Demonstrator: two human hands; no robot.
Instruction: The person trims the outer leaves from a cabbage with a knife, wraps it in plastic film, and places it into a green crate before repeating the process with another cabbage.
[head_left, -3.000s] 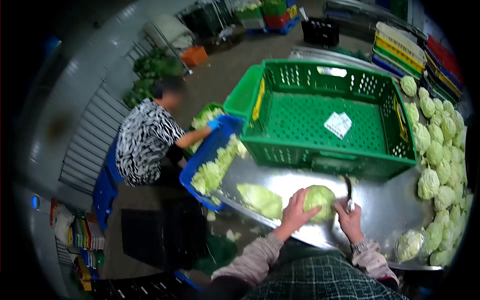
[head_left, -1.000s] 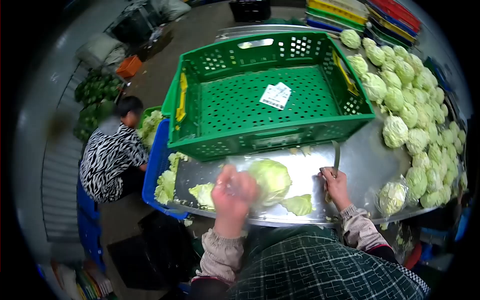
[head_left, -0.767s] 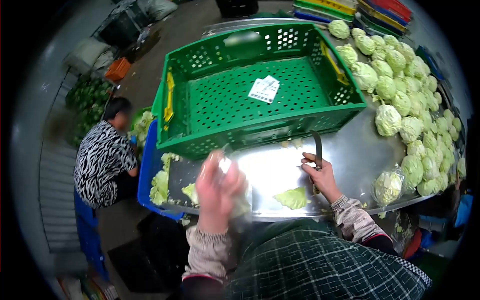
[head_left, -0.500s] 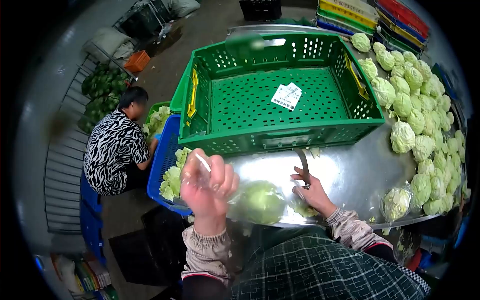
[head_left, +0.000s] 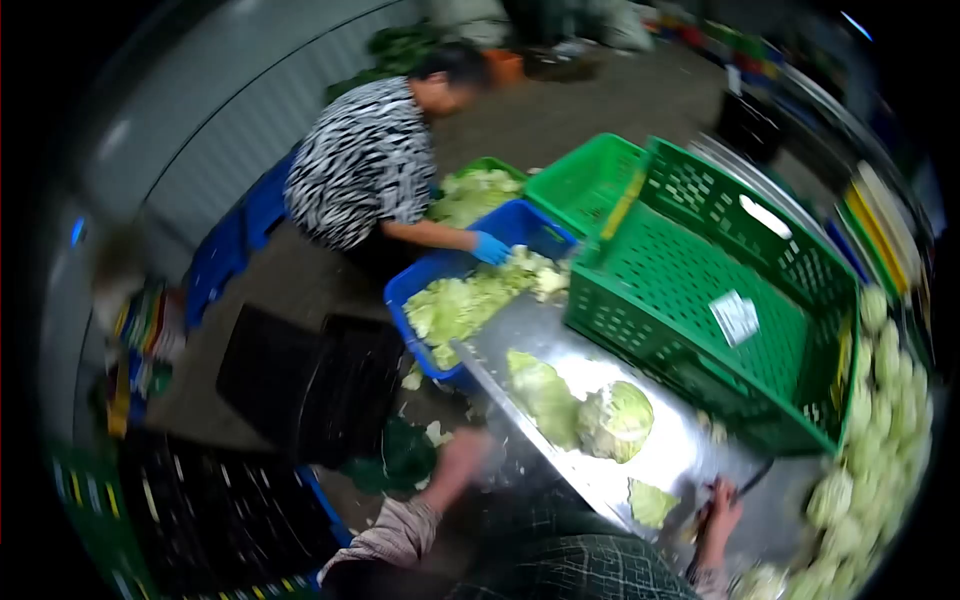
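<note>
A cabbage [head_left: 616, 421] lies on the steel table [head_left: 690, 445], with a loose leaf [head_left: 543, 396] touching its left side and a smaller leaf [head_left: 652, 503] nearer the front edge. My right hand [head_left: 719, 515] is closed around the handle of a dark-bladed knife [head_left: 752, 480] at the table's right part. Beyond the table's front edge, my left hand [head_left: 460, 462] hangs low on the left, smeared by motion; its fingers cannot be made out.
A green crate [head_left: 700, 280] holding white labels stands at the back. A blue basket [head_left: 415, 285] of leaves is at the left, where a co-worker's gloved hand [head_left: 489, 248] reaches in. Many cabbages [head_left: 880, 440] are piled at the right. Black crates [head_left: 230, 510] stand lower left.
The view has turned left. My left hand, earlier raised over the table with clear film, is now down beyond its edge. The cabbage shows unwrapped, and the co-worker's gloved hand is over the blue basket.
</note>
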